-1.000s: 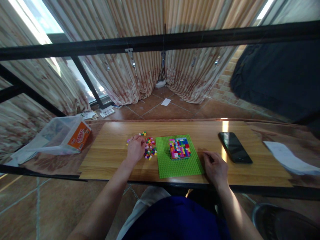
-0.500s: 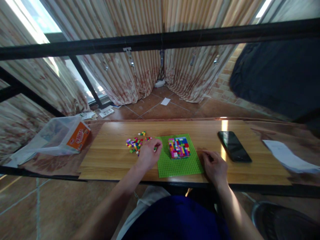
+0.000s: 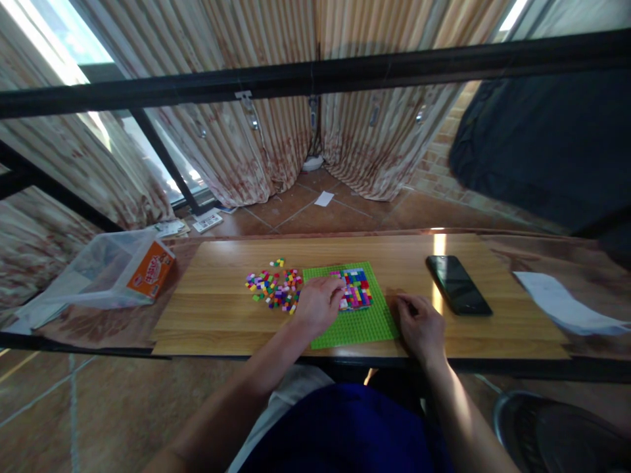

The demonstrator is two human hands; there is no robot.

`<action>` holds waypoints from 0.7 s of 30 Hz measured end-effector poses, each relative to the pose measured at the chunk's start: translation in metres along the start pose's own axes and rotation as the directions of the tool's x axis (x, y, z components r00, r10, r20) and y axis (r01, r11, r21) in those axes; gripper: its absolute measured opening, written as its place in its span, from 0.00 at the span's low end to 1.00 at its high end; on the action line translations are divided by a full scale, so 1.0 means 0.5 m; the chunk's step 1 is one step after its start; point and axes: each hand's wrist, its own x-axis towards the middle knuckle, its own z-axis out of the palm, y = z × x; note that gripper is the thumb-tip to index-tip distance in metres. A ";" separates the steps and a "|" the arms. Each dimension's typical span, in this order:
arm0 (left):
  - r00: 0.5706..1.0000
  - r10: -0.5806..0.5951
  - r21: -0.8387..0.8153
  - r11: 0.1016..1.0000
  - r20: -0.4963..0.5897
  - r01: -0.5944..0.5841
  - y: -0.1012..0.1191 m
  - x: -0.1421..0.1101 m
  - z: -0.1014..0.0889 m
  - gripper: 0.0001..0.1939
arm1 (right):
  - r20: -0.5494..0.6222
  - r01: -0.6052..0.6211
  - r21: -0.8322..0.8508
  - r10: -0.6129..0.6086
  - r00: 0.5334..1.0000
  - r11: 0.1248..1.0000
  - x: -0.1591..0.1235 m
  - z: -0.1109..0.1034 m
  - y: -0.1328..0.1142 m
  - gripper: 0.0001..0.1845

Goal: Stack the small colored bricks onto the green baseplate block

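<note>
A green studded baseplate (image 3: pixel 352 328) lies on the table, bearing a square block of multicoloured toy bricks (image 3: pixel 359 289). My left hand (image 3: pixel 318 305) is over the plate's left part, its fingertips pinched together at the left side of the block and covering part of it. Whatever the pinch holds is too small or hidden to make out. My right hand (image 3: pixel 421 327) rests on the wood just right of the plate, fingers curled closed, with nothing visible in them. Loose small bricks (image 3: pixel 273 287) of many colours lie scattered left of the plate.
A black phone (image 3: pixel 458 286) lies right of my right hand. White paper (image 3: pixel 566 302) is farther right. A clear plastic bin (image 3: pixel 108 269) with an orange label stands left of the wooden tabletop (image 3: pixel 211 315). A black metal bar (image 3: pixel 286 80) crosses beyond the table.
My left hand has moved right, from the loose bricks to the left side of the brick block, uncovering more of the pile. My right hand stays in place beside the plate.
</note>
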 end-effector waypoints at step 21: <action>0.997 -0.004 0.145 0.989 -0.082 0.016 0.049 0.035 0.061 0.09 | 0.005 -0.009 0.029 0.009 1.000 1.000 0.000 -0.001 -0.003 0.18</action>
